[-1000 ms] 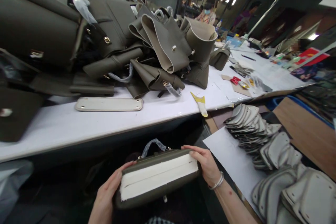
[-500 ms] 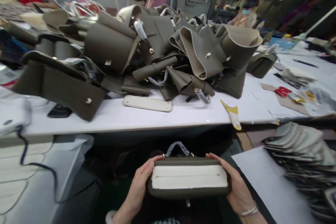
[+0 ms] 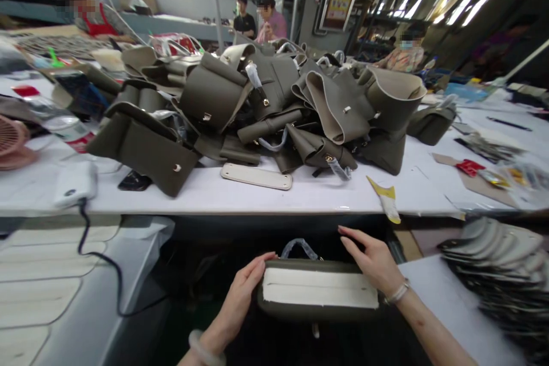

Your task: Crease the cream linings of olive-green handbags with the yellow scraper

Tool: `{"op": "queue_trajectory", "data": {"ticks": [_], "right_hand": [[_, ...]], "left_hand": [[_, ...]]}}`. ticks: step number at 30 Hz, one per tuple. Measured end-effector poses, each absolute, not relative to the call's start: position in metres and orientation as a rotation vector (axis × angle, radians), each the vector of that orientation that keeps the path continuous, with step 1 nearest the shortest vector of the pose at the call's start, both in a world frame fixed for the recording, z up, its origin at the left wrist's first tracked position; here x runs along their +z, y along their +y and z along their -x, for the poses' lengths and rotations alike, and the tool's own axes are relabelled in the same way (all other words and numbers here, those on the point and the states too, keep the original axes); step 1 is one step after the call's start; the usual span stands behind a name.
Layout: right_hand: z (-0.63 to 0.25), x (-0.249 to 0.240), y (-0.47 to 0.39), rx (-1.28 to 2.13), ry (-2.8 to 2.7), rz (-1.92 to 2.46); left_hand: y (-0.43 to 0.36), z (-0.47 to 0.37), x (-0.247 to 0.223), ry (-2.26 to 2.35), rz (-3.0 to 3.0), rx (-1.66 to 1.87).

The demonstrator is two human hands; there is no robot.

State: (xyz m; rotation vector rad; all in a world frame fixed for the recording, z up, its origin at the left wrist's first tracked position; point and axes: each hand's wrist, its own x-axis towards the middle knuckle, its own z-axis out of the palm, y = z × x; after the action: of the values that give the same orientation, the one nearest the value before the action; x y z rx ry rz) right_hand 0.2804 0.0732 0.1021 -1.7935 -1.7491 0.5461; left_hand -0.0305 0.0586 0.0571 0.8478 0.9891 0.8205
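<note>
A dark olive handbag [image 3: 300, 313] is held in front of me, below the table edge. A white panel [image 3: 319, 289] lies along the side facing up at me, and its plastic-wrapped handle [image 3: 299, 247] points away. My left hand [image 3: 246, 291] grips the bag's left end, thumb and fingers at its upper corner. At the upper right corner is my right hand [image 3: 371, 254], fingers stretched out and pointing away past the bag. Its fingertips hold nothing; whether the palm touches the bag I cannot tell.
A heap of olive bags [image 3: 257, 103] covers the table [image 3: 317, 200] ahead. Before it lie a pale strip [image 3: 256, 176] and a yellow-and-white piece [image 3: 386, 199]. Stacked pieces [image 3: 493, 274] stand right; pale panels [image 3: 38, 280] and a corded white device [image 3: 76, 183] are left. Several people sit beyond.
My right hand has moved off the bag's right end to above its upper right corner, fingers extended. The left hand still holds the bag. The view has shifted left and up.
</note>
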Motion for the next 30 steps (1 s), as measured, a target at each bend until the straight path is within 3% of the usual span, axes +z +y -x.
{"op": "queue_trajectory", "data": {"ticks": [5, 12, 17, 22, 30], "right_hand": [[-0.214, 0.114, 0.183, 0.309, -2.341, 1.553], [-0.163, 0.085, 0.255, 0.2, -2.419, 1.68], [-0.167, 0.097, 0.219, 0.281, -2.519, 1.59], [-0.199, 0.147, 0.152, 0.425, -2.475, 1.515], [-0.262, 0.207, 0.024, 1.223, -2.148, 1.497]], "left_hand": [[0.065, 0.043, 0.066, 1.074, -0.893, 0.881], [0.09, 0.087, 0.069, 1.212, -1.004, 0.996], [0.116, 0.113, 0.068, 1.33, -1.105, 1.135], [0.132, 0.109, 0.091, 1.486, -1.329, 1.087], [0.089, 0.087, 0.111, 1.126, -1.369, 0.755]]}}
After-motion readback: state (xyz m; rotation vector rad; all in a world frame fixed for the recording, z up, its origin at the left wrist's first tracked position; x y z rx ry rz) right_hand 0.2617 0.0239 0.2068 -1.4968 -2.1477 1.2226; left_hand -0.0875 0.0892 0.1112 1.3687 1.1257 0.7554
